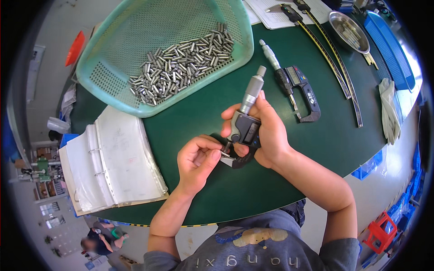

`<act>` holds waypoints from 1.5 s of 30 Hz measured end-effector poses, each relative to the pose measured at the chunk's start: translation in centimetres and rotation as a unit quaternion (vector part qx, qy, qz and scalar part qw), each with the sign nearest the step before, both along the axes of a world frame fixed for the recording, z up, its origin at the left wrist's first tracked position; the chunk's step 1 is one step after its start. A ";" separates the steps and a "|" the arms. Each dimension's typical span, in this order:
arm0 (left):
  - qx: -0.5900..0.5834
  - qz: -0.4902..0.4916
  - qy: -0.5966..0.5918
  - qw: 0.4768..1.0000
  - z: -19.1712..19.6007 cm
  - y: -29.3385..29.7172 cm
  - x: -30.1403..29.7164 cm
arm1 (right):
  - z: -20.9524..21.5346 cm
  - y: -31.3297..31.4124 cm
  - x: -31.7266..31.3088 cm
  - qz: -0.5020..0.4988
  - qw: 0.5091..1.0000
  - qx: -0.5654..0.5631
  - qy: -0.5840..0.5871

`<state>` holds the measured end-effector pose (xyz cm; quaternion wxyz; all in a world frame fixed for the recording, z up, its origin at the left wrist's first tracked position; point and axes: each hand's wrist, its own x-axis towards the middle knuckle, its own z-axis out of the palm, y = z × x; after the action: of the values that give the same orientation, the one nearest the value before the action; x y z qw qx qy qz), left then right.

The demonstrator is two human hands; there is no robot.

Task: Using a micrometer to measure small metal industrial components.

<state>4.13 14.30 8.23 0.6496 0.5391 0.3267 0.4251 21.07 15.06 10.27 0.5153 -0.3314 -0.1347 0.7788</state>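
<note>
My right hand (271, 131) is wrapped round a digital micrometer (247, 128), its silver thimble pointing away from me and its dark C-frame toward me. Between the thumb and fingers of my left hand (197, 160) is a small metal pin (224, 154), held at the micrometer's jaws. Whether the jaws touch the pin I cannot tell. Farther off, a green perforated basket (122, 97) holds a heap of similar short metal pins (181, 67). A second digital micrometer (296, 86) lies on the table to the right of my right hand.
On the green table (325, 158), an open ring binder (122, 162) lies at the left. Two digital calipers (327, 56), a metal bowl (349, 31), a blue basket (391, 49) and a glove (389, 108) are at the right. A red stool (379, 232) stands on the floor; another person (101, 241) is at lower left.
</note>
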 end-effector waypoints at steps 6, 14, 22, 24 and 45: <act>0.179 0.132 0.228 0.948 2.5 5.2 0.5 | -0.4 0.2 0.1 -0.012 0.999 -0.022 0.021; 0.513 0.191 0.422 0.723 3.5 15.5 5.0 | -0.5 0.1 0.1 -0.003 1.000 -0.001 0.014; 0.620 0.029 0.452 0.640 2.7 16.6 6.0 | -0.8 0.1 -0.1 -0.004 1.000 0.015 0.013; 0.640 0.020 0.459 0.616 2.9 16.7 6.0 | -0.8 0.1 -0.1 -0.002 1.000 0.014 0.012; 0.010 -0.039 -0.035 0.999 0.3 0.6 -0.1 | -0.4 0.3 0.2 -0.008 1.000 0.005 0.010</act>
<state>4.08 14.90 8.49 0.6715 0.5426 0.2784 0.4208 21.27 15.36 9.85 0.5246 -0.3221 -0.1303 0.7772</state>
